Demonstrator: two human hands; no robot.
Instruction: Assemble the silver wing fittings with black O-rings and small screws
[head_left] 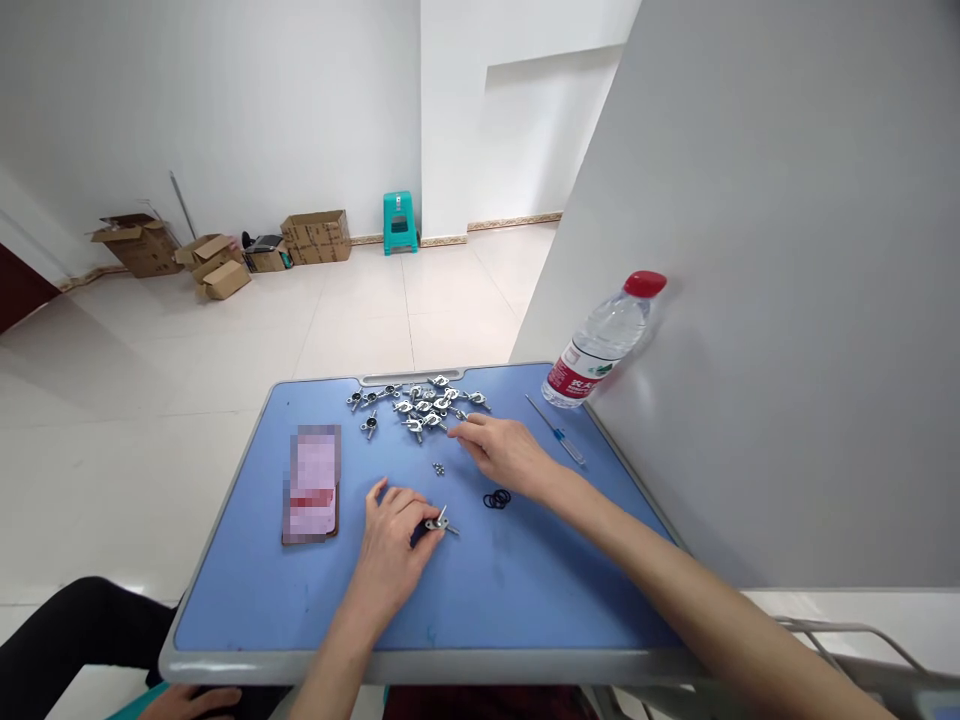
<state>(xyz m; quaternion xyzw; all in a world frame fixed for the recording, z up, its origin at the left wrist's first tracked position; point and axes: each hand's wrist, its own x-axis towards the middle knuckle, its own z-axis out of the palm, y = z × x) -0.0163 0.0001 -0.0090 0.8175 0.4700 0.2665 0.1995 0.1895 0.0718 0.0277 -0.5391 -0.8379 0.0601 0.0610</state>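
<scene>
Between its thumb and forefinger my left hand (394,530) grips a small silver metal fitting (437,523) with a pin sticking up, low over the blue table. My right hand (502,450) is at the near right edge of a pile of similar metal fittings (424,405). Its fingers are pressed together, and whatever they hold is hidden. Just left of the pile lie several fittings with black round centres (370,424). A little cluster of tiny metal pieces (439,468) rests between my hands. Black rubber rings (496,499) lie beneath my right wrist.
A phone (311,485) lies on the left of the blue table (247,600). To the right are a thin screwdriver (555,430) and a water bottle (600,345) by the grey partition (787,300). Another person's hand (191,702) shows at lower left. Cardboard boxes (316,238) and a teal stool (400,222) stand behind.
</scene>
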